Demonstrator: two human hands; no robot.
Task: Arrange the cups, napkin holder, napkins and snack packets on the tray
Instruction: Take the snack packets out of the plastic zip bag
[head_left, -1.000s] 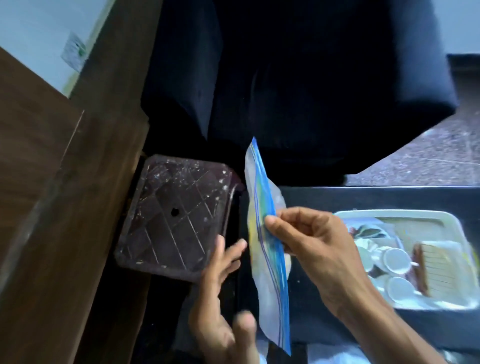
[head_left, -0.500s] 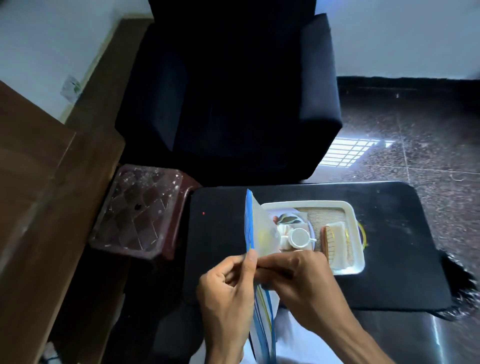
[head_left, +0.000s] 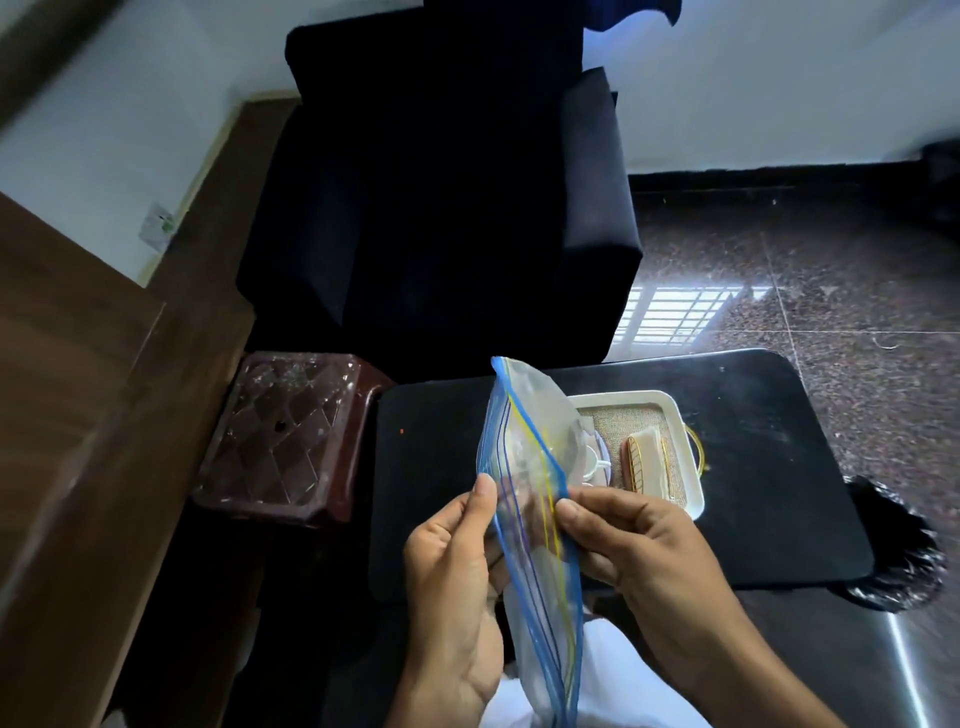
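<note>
A clear zip bag with blue and yellow seal lines stands upright in front of me. My left hand pinches its left side and my right hand pinches its right side, with the mouth pulled slightly apart. Behind the bag a white tray lies on a black table. On the tray stands a wooden napkin holder with napkins, and a white cup shows partly behind the bag. Anything else on the tray is hidden by the bag.
A dark armchair stands behind the table. A dark red plastic stool sits left of the table, next to a wooden panel. Polished stone floor lies to the right, and a black fringed item lies by the table's right edge.
My left hand has come up and taken hold of the bag, which only the right hand held a second ago. The bag's mouth has spread. My view has lifted and pulled back.
</note>
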